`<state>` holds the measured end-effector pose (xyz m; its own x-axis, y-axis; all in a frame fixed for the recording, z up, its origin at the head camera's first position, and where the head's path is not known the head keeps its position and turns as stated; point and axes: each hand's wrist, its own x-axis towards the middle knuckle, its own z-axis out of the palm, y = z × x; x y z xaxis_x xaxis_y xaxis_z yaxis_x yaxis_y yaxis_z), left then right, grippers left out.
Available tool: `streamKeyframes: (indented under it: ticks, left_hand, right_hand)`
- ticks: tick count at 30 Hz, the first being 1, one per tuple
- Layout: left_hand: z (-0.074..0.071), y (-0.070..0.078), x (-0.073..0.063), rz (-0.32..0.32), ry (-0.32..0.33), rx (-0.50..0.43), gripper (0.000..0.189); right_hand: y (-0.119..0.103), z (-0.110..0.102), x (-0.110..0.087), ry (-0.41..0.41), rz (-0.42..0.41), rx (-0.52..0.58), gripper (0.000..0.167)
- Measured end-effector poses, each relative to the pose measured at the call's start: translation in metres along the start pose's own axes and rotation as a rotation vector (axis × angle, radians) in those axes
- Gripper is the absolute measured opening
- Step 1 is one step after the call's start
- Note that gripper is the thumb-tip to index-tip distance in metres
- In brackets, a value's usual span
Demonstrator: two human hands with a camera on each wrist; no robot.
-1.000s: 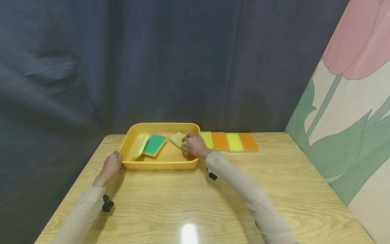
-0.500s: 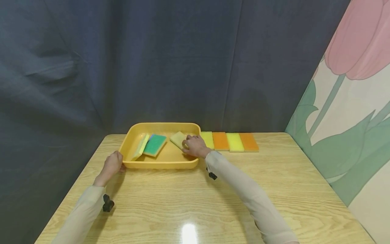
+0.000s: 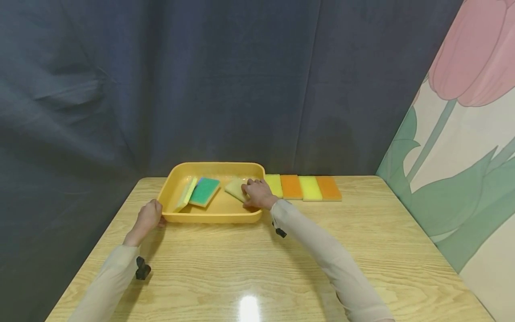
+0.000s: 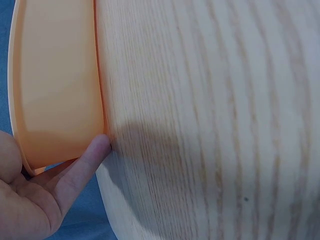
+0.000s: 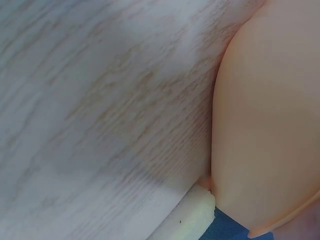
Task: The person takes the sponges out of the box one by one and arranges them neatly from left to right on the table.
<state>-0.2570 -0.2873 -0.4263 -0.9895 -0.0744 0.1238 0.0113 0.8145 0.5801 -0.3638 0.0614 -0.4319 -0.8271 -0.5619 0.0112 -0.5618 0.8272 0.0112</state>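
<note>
Head view: we count three sponges (image 3: 204, 192) in one yellow tray (image 3: 213, 218), four sponges (image 3: 291, 187) further right. Our left hand (image 3: 149, 215) grips the tray's near-left corner; our right hand (image 3: 257, 193) pinches its rightmost sponge (image 3: 234, 188), long axis pointing far-left.

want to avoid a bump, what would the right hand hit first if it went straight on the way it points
The pale sponge: the right hand seems to touch it with its fingers. Beyond, perhaps the green sponge or tray; depth is unclear.
</note>
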Motion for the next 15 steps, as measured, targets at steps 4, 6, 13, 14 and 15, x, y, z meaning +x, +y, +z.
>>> streamKeyframes:
  ticks: [4,6,13,14,15]
  left_hand:
    - [0.0008,0.0,-0.0001,0.002,-0.002,-0.023,0.038]
    - [0.001,-0.0003,-0.0003,0.005,0.004,-0.014,0.037]
    - [0.0007,-0.0009,-0.0002,0.007,0.008,0.005,0.038]
    - [0.0006,-0.0008,0.0,0.007,0.004,0.003,0.039]
    - [0.0007,-0.0008,0.0,0.003,0.001,-0.003,0.039]
  right_hand:
    - [-0.0004,-0.0021,-0.0013,0.014,-0.012,-0.009,0.037]
    - [-0.0011,-0.003,-0.0023,0.015,-0.013,-0.007,0.039]
    - [-0.0017,-0.0018,-0.0028,0.023,-0.012,0.03,0.056]
    - [-0.0015,-0.0014,-0.0029,0.028,-0.014,0.032,0.057]
    - [-0.0014,-0.0013,-0.0032,0.035,-0.017,0.036,0.057]
